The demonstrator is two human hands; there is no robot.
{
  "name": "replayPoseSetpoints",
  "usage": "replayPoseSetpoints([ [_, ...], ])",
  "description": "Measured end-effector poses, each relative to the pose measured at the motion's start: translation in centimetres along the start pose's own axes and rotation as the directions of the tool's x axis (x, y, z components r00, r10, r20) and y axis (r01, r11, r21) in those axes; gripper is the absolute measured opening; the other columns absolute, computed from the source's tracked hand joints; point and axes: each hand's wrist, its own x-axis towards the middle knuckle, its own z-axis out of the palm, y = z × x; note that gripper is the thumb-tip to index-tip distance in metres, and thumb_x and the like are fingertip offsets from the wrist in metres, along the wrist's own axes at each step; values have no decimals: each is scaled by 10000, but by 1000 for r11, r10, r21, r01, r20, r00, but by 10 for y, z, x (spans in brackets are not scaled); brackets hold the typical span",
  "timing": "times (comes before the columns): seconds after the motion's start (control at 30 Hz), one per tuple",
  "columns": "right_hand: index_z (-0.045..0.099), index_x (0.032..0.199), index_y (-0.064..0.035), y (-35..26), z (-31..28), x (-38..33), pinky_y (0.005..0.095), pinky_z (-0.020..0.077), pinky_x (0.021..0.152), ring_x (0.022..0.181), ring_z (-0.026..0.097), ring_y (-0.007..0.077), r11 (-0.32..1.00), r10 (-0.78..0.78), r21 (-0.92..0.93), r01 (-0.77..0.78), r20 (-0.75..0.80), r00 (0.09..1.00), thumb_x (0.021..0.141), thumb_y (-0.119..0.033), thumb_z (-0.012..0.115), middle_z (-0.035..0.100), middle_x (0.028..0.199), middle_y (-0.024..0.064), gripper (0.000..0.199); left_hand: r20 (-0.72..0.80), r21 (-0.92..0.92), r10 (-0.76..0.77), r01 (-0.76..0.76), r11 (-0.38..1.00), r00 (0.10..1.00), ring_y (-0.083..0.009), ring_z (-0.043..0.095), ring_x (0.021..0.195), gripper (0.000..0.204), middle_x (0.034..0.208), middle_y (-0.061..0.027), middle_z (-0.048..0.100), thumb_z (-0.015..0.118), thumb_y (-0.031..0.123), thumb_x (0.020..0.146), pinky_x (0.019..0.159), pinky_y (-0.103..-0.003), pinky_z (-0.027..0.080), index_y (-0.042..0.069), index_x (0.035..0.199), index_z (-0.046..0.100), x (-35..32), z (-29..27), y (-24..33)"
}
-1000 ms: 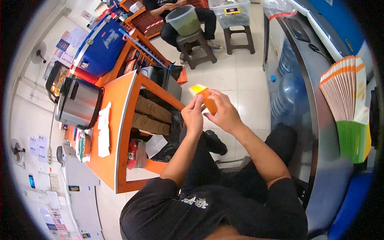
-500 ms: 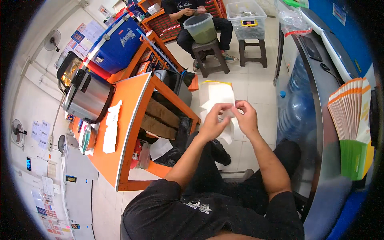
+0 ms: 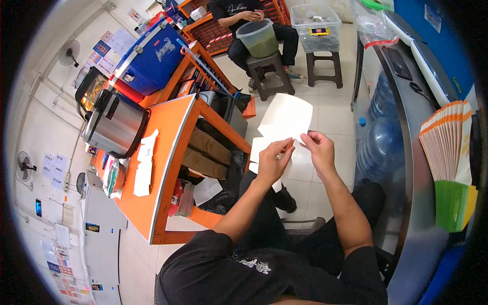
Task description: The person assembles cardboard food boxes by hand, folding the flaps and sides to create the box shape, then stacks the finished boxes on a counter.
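A white die-cut card sheet (image 3: 288, 116) is held up in front of me, above the floor between the orange table and the metal counter. My left hand (image 3: 273, 158) pinches it at its middle with thumb and forefinger. Close beside it, my right hand (image 3: 320, 153) pinches the same sheet near a fold. The broad upper panel leans away from me, plain side showing. Lower flaps hang behind my left hand, partly hidden by it.
On the orange table (image 3: 170, 137) at left lie a white paper strip (image 3: 144, 168) and a steel cooker (image 3: 116, 124). Folded cartons (image 3: 446, 142) stand on the metal counter (image 3: 414, 127) at right. Ahead, a seated person (image 3: 239, 11) is behind a tub (image 3: 259, 40) on a stool (image 3: 269, 76).
The sheet's upper panel has turned and now shows a broad plain white face, its yellow edge out of sight. Both hands still pinch it, fingertips slightly shifted.
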Motion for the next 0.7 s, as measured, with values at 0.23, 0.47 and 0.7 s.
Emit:
replayPoseSetpoints([
  [0.23,632,872,25,-23,9,-15,297,556,783,956,614,198,881,-257,-352,318,210,943,833,-126,664,570,1117,123,158,236,-343,-478,532,774,846,-59,575,731,297,850,-31,669,684,142,853,649,-199,474,-19,1100,651,11,-15,5],
  [0.47,618,848,10,-32,13,-19,319,569,777,971,618,224,870,-267,-350,348,259,928,820,-73,657,544,1135,128,97,362,-437,-389,523,732,847,-66,583,788,307,907,-38,670,649,126,874,699,-208,475,-22,1142,624,10,-22,1],
  [0.7,574,815,14,-26,15,-21,327,574,811,978,619,239,851,-333,-319,417,286,898,794,-7,644,545,1106,132,76,370,-471,-370,515,716,852,-109,613,834,314,973,-73,665,629,99,882,762,-235,509,-49,1157,599,5,-24,-11],
])
